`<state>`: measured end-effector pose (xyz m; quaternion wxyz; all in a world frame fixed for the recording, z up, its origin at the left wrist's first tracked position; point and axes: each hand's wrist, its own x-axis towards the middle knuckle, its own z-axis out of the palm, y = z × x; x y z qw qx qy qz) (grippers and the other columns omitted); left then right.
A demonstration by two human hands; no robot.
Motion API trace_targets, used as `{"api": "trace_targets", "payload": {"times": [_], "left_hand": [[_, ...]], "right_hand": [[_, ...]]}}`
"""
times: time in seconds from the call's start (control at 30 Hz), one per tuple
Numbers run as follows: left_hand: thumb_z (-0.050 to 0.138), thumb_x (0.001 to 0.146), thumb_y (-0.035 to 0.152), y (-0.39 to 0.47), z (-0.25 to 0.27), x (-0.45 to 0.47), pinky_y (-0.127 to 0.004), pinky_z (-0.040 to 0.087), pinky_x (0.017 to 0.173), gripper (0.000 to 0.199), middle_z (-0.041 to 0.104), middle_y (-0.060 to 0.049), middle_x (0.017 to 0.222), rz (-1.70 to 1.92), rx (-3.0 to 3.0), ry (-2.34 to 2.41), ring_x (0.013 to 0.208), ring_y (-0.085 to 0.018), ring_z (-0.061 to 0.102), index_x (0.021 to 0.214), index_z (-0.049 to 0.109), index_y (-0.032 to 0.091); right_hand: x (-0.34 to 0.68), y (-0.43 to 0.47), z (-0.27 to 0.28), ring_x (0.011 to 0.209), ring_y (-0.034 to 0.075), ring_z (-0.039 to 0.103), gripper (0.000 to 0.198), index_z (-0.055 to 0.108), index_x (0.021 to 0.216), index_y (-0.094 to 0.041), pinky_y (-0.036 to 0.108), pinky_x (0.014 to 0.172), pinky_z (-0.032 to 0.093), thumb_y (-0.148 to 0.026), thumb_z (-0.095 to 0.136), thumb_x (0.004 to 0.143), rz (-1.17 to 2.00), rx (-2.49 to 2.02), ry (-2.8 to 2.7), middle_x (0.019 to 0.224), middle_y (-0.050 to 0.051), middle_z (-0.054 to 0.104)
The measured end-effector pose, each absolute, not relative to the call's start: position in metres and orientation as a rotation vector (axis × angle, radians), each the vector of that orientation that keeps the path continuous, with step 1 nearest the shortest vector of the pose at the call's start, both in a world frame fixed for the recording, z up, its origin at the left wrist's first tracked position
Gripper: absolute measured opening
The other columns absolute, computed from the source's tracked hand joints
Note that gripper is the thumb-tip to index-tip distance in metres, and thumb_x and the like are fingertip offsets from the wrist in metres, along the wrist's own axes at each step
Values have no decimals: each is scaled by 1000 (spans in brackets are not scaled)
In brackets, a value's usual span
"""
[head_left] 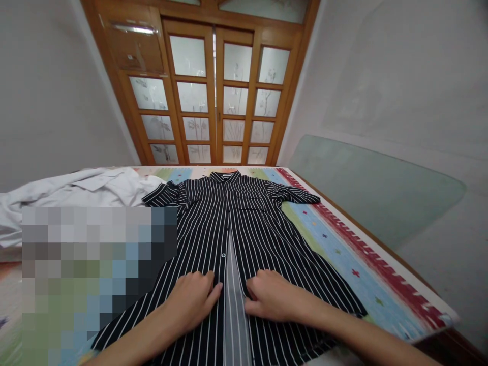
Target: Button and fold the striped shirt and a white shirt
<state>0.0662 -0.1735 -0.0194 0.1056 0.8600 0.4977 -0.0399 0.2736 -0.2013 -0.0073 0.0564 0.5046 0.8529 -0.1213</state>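
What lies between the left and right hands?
In the head view: the striped button-up shirt, its open front showing grey inner fabric between left hand and right hand.

Pale walls [41,86] flanking wooden doors [220,96]
Frosted panes [234,99] with plant designs are set in the doors; a pale green panel [373,183] with a rounded corner shows along the right-hand wall [404,76]

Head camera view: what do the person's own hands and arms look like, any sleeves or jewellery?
The left hand and right hand are bare, with no gloves. The left forearm and right forearm are slim and uncovered as far as the picture shows, with no sleeve, watch or bracelet visible. No ring shows, though some fingers are partly hidden.
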Motion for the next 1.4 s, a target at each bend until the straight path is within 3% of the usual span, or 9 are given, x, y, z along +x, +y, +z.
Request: {"api": "trace_targets", "payload": {"times": [0.13, 0.43, 0.8, 0.97, 1.1, 1.4], "left_hand": [[34, 91, 55, -172, -17, 68, -44, 50, 73, 50, 65, -11, 71, -93, 2513, 1470, 74, -28, 66, 76, 62, 17], [34, 90, 32, -171, -10, 75, -45, 51, 75, 36, 68, -14, 76, -185, 2610, 1372, 78, -29, 68, 82, 65, 15], [30, 92, 29, -170, -2, 77, -43, 52, 73, 39, 69, -13, 77, -184, 2719, 1173, 75, -27, 69, 86, 66, 13], [39, 91, 41, -172, -9, 73, -46, 54, 72, 38, 70, -13, 80, -171, 2768, 1117, 76, -30, 68, 87, 66, 14], [44, 90, 48, -173, -8, 71, -44, 54, 70, 41, 68, -11, 74, -169, 2778, 1030, 72, -28, 67, 79, 65, 15], [40, 89, 28, -167, -2, 78, -38, 52, 69, 31, 66, -8, 70, -122, 2786, 991, 66, -22, 64, 75, 64, 16]], "right_hand": [[279, -199, -4, 58, 16, 57, 28, 70, 72, -13, 26, 57, 35, -30, 52, 86, -389, 1470, 2652, 64, 7, 66], [291, -197, 10, 52, 11, 45, 26, 65, 79, -16, 25, 55, 26, -28, 46, 91, -491, 1319, 2858, 63, 0, 60], [289, -194, -4, 54, 15, 54, 29, 68, 86, -15, 27, 55, 31, -31, 44, 92, -455, 1114, 2819, 68, 4, 67], [286, -198, -1, 59, 16, 59, 30, 66, 94, -15, 27, 56, 36, -40, 51, 90, -510, 1077, 2827, 73, 4, 69], [287, -204, -5, 67, 17, 62, 42, 63, 108, -16, 28, 61, 40, -51, 57, 86, -651, 923, 2894, 85, 5, 70], [289, -203, -6, 66, 16, 60, 33, 64, 110, -19, 27, 57, 37, -42, 65, 85, -633, 833, 2921, 82, 3, 70]]}}
